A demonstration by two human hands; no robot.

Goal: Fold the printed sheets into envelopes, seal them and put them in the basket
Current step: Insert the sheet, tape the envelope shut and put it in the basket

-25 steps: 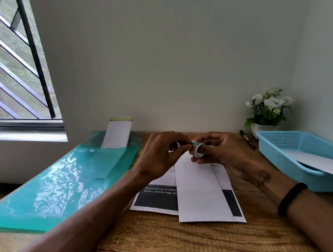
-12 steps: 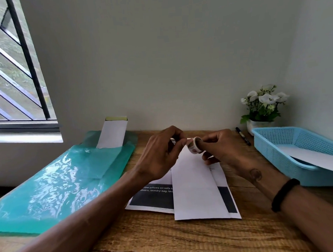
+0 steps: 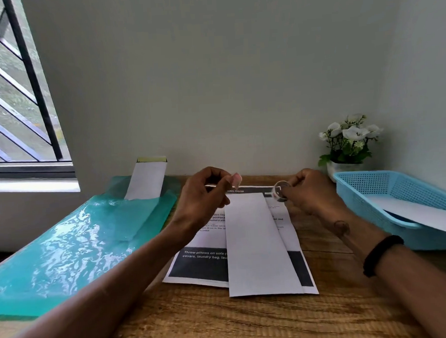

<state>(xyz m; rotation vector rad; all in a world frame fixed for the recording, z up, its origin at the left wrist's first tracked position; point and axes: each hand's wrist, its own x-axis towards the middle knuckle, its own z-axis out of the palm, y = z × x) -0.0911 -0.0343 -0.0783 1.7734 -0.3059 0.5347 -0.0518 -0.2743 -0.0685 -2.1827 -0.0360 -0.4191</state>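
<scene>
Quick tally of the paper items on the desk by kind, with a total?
Envelopes: 3, one on the printed sheet, one in the green folder, one in the blue basket
Printed sheets: 1
Total: 4

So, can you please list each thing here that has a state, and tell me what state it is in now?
Left hand: pinching a small sticker.
Right hand: holding the sticker roll.
Envelope: flat on the printed sheet, no sticker on it yet.
Blue basket: holds a white sheet.
Green plastic folder: white envelope sticking out.
</scene>
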